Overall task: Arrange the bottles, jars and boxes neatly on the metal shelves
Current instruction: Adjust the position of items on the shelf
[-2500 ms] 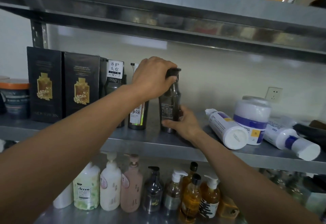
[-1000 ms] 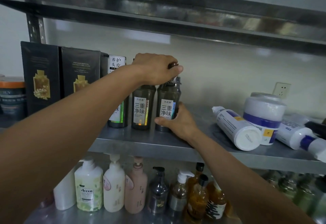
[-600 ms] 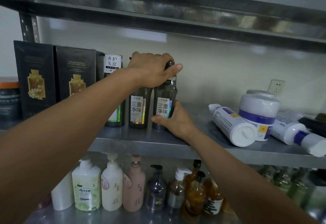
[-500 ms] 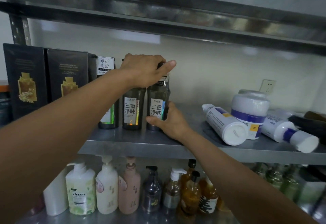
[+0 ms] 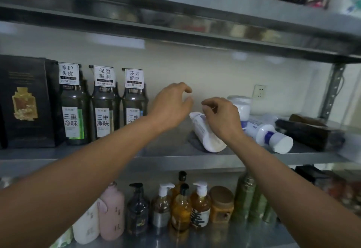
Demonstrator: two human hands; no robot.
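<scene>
Three dark bottles with white neck tags stand upright in a row on the middle metal shelf (image 5: pixel 166 158); the rightmost dark bottle (image 5: pixel 133 109) is beside the other two (image 5: pixel 73 111) (image 5: pixel 104 111). My left hand (image 5: pixel 172 105) hovers just right of that row, fingers loosely curled, holding nothing. My right hand (image 5: pixel 220 116) hangs in the air above a white bottle lying on its side (image 5: pixel 205 138), fingers loosely curled, empty. A second white bottle with a blue band (image 5: pixel 271 138) lies further right, and a white jar (image 5: pixel 241 105) stands behind them.
Black boxes with gold print (image 5: pixel 25 103) stand at the shelf's left. A dark box (image 5: pixel 308 132) lies at the right end. Pump bottles and amber bottles (image 5: pixel 181 206) fill the lower shelf. The upper shelf (image 5: pixel 195 13) overhangs closely. A wall socket (image 5: pixel 258 91) sits behind.
Both hands have let go of the rightmost dark bottle, which now stands in the row, and have moved right toward the lying white bottles. The view has shifted right.
</scene>
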